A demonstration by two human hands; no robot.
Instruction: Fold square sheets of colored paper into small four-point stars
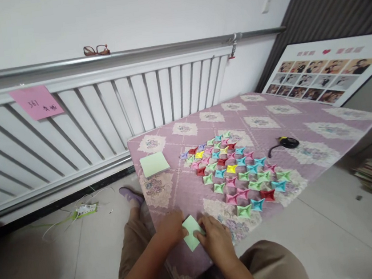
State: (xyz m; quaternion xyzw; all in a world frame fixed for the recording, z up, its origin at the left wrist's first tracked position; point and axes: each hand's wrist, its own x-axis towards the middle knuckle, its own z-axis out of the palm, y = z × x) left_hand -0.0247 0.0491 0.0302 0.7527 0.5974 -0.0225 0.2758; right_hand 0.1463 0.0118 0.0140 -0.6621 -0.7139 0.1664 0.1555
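Green paper: lower centre of my feed.
Left hand: pinches the paper's left side.
Right hand: thumb over its right side; opposing grips, I judge, steady it.
Folded papers: centre-right, in rows, presumably spaced so tips don't crush.
Green stack: left of centre, seemingly placed within reach.

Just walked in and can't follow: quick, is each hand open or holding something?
Left hand: holding the pale green paper by its left side.
Right hand: holding the same paper by its right side.
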